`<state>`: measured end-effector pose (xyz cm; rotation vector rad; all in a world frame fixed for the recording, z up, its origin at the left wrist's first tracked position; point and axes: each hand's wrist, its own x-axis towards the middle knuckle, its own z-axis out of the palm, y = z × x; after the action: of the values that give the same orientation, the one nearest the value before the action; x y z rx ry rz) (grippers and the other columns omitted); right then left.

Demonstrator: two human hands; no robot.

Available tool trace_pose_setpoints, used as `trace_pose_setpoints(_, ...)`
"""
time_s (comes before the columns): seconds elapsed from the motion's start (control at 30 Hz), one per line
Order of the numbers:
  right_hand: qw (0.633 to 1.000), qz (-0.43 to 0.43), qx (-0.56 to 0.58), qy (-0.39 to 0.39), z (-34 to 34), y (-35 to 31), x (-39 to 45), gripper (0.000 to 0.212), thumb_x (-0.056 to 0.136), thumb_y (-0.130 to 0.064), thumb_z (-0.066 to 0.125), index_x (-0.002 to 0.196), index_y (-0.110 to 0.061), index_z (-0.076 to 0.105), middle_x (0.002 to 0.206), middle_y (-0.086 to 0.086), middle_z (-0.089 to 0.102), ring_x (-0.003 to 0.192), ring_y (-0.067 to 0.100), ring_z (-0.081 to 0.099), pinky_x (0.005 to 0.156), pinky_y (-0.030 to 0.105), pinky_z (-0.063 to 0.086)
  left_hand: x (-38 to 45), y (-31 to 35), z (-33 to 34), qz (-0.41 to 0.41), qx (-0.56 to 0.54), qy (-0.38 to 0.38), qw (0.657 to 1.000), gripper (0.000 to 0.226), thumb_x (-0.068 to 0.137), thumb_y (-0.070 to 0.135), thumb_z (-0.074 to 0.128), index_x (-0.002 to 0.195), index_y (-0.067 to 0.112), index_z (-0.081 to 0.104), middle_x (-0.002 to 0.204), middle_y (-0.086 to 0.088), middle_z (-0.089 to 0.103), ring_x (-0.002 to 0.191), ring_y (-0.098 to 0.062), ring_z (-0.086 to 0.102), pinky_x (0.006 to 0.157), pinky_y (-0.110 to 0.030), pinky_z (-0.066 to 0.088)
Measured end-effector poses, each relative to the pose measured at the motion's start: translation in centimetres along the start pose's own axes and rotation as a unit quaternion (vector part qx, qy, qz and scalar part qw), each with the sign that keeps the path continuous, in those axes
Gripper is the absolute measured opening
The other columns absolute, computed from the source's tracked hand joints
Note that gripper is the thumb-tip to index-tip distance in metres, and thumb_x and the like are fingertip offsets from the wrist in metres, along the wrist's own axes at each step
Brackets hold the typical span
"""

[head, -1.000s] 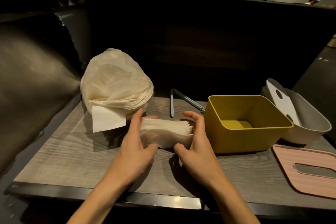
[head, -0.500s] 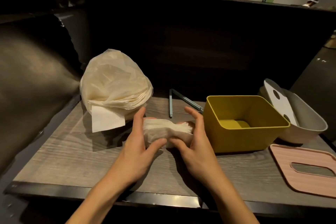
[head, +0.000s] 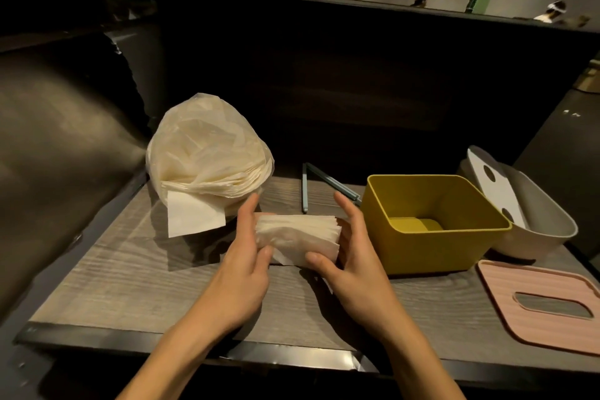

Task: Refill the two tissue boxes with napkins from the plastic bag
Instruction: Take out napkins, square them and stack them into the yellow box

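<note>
While both hands clasp the napkin stack (head: pixel 297 235), left hand (head: pixel 242 265) and right hand (head: pixel 352 261) fingers curl round it.

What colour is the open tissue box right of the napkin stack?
Mustard yellow tissue box, inside and out; the head view shows it.

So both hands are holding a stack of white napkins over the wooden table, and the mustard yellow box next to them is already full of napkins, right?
Not quite. In the head view, the mustard yellow box is empty; its bare floor shows. The rest holds: the left hand and right hand hold the stack of white napkins over the wooden table.
</note>
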<state>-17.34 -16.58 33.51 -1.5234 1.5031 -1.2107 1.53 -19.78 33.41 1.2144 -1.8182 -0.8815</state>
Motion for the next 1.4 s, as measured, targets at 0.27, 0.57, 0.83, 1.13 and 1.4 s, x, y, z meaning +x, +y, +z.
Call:
trace_pose_setpoints(0.27, 0.998, -0.004, -0.057, 0.001, -0.1, -0.2, 0.0, 0.053, 0.105, -0.012, 0.056, 0.142, -0.047, 0.041, 0.132, -0.032, 0.049, 0.125, -0.012, 0.049, 0.108, 0.022, 0.047, 0.1, -0.7, -1.9, 0.042, 0.023, -0.005, 0.999, 0.032, 0.088, 0.042, 0.070, 0.118, 0.047, 0.059, 0.115, 0.025, 0.059, 0.105, -0.001, 0.061, 0.090, -0.009, 0.043)
trace_pose_setpoints(0.57, 0.990, -0.032, -0.134, 0.005, 0.2, -1.4, -0.9, 0.049, 0.104, -0.027, 0.059, 0.145, -0.043, 0.039, 0.138, -0.020, 0.051, 0.126, -0.004, 0.048, 0.106, 0.018, 0.046, -0.4, -0.5, -2.1, 0.041, 0.024, -0.003, 0.999, 0.031, 0.094, 0.015, 0.071, 0.112, 0.039, 0.067, 0.111, 0.027, 0.068, 0.109, 0.008, 0.061, 0.089, -0.003, 0.040)
trace_pose_setpoints(0.83, 0.985, -0.045, -0.167, -0.010, -3.1, -6.5, -2.7, 0.041, 0.102, -0.044, 0.058, 0.134, -0.046, 0.034, 0.114, -0.025, 0.051, 0.100, -0.005, 0.057, 0.081, 0.026, 0.062, 1.9, 4.4, -2.1, 0.008, -0.062, 0.015, 0.998, 0.036, 0.096, 0.037, 0.068, 0.130, 0.039, 0.055, 0.114, 0.015, 0.070, 0.103, -0.003, 0.067, 0.084, -0.029, 0.053)
trace_pose_setpoints(1.13, 0.978, -0.035, -0.207, -0.005, -9.9, -8.9, -1.7, 0.011, 0.103, -0.041, 0.056, 0.111, -0.047, 0.050, 0.095, -0.015, 0.066, 0.088, -0.001, 0.063, 0.069, 0.025, 0.060, 8.7, 11.0, 0.6, 0.039, -0.012, -0.081, 0.996, 0.026, 0.103, 0.033, 0.057, 0.128, 0.029, 0.065, 0.106, 0.009, 0.071, 0.099, -0.005, 0.068, 0.083, -0.029, 0.058)
trace_pose_setpoints(1.4, 0.958, 0.070, -0.270, -0.059, -14.9, -7.5, 2.2, 0.011, 0.106, -0.028, 0.056, 0.115, -0.034, 0.052, 0.098, -0.001, 0.069, 0.088, 0.015, 0.065, 0.072, 0.026, 0.053, 14.1, 14.1, 6.8, 0.041, 0.103, -0.094, 0.989, 0.034, 0.103, 0.031, 0.058, 0.135, 0.022, 0.064, 0.126, 0.006, 0.065, 0.101, -0.007, 0.056, 0.082, -0.022, 0.047)
